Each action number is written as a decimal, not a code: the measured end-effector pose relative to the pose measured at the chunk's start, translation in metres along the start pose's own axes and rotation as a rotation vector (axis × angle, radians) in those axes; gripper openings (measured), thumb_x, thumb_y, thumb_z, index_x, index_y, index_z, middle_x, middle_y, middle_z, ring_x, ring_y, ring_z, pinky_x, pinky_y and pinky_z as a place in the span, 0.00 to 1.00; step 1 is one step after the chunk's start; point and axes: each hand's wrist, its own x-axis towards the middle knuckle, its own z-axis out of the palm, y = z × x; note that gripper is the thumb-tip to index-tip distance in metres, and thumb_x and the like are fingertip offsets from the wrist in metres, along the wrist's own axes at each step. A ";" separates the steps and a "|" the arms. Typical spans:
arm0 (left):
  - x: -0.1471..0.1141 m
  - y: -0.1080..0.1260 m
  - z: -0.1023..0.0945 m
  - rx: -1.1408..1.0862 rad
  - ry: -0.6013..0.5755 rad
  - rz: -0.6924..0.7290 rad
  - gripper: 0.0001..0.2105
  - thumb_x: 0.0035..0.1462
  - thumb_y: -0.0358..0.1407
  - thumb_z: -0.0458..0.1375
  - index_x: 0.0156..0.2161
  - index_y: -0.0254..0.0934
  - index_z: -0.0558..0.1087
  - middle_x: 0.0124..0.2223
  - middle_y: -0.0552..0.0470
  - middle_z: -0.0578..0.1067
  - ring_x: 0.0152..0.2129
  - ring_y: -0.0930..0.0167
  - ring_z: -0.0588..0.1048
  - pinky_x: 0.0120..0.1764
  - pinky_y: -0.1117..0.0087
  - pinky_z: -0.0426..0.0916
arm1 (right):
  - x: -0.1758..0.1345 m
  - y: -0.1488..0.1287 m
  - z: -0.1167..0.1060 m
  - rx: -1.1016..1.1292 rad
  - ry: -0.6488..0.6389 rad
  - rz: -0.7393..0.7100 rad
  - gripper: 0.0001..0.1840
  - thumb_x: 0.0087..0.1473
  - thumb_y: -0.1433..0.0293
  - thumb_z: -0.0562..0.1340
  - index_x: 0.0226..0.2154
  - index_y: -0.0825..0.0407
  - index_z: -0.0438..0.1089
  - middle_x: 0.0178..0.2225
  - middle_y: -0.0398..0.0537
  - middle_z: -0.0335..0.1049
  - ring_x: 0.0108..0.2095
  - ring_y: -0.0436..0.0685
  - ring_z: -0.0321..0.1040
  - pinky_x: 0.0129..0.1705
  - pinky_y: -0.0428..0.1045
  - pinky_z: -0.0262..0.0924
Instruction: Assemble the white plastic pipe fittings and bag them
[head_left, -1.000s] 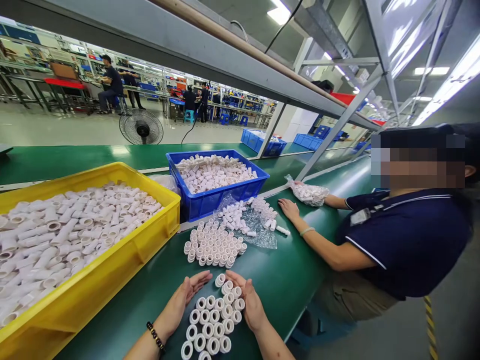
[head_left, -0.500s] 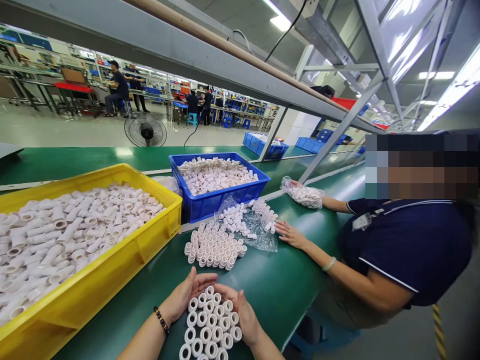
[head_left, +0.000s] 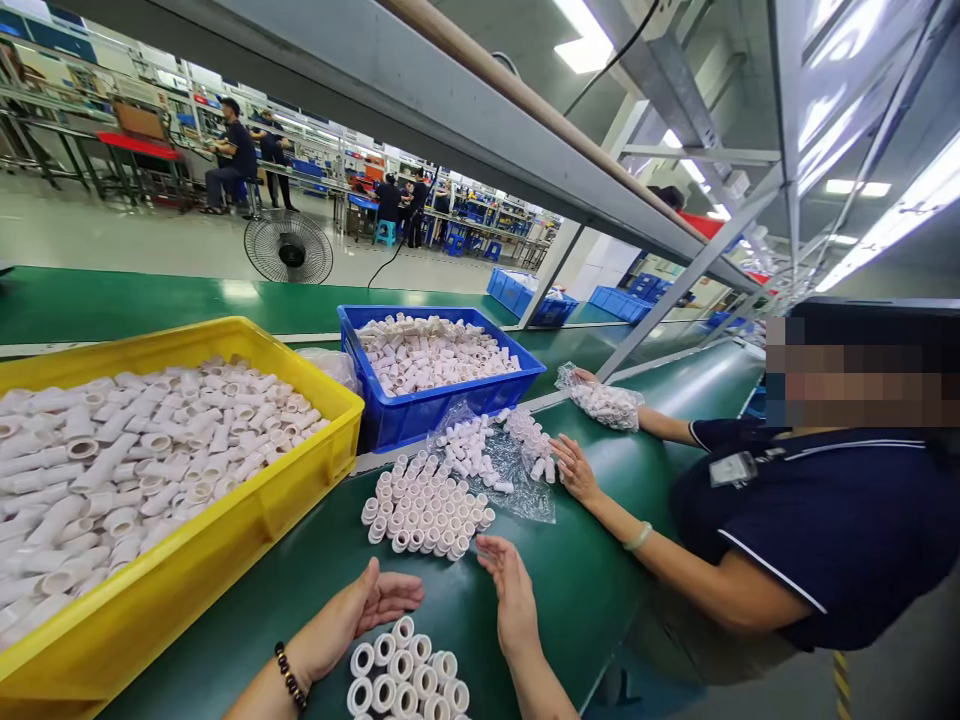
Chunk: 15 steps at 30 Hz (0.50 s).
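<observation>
Plainly, we have left hand (head_left: 349, 615) and right hand (head_left: 514, 600) spread, each grip empty, the left nearer the upright white plastic tubes (head_left: 412, 665) clustered between them, toward us, on the green table (head_left: 570, 595).

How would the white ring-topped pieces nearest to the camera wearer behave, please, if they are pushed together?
These pieces stand on end, packed closely, so they would probably slide as one group. Outer ones might tip, lacking a neighbour on one side. Their hollow, plastic-looking walls suggest each is light and fairly stiff.
</observation>
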 end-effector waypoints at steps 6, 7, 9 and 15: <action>0.003 0.001 0.000 0.020 0.207 0.086 0.30 0.51 0.55 0.41 0.42 0.33 0.72 0.45 0.41 0.74 0.45 0.61 0.68 0.51 0.58 0.55 | 0.015 0.006 0.002 -0.011 -0.145 0.019 0.26 0.54 0.52 0.47 0.42 0.51 0.67 0.44 0.53 0.67 0.46 0.60 0.62 0.52 0.58 0.52; 0.004 0.001 0.000 0.018 0.227 0.101 0.30 0.51 0.55 0.41 0.43 0.33 0.71 0.46 0.41 0.73 0.46 0.61 0.68 0.51 0.58 0.55 | 0.014 0.008 0.002 -0.016 -0.156 0.012 0.26 0.54 0.52 0.46 0.42 0.51 0.67 0.44 0.53 0.67 0.46 0.59 0.62 0.52 0.58 0.52; 0.005 0.000 -0.001 0.014 0.241 0.122 0.29 0.52 0.54 0.41 0.44 0.32 0.71 0.47 0.41 0.72 0.47 0.61 0.67 0.52 0.58 0.55 | 0.012 0.010 0.002 -0.033 -0.182 0.005 0.25 0.55 0.53 0.46 0.40 0.51 0.68 0.42 0.52 0.68 0.44 0.59 0.63 0.50 0.57 0.53; 0.005 -0.002 -0.001 0.049 0.235 0.139 0.28 0.51 0.53 0.43 0.44 0.32 0.71 0.47 0.41 0.73 0.46 0.60 0.67 0.52 0.56 0.55 | -0.007 0.002 0.008 -0.060 -0.300 0.038 0.28 0.55 0.52 0.43 0.36 0.53 0.70 0.37 0.53 0.71 0.39 0.59 0.66 0.45 0.56 0.57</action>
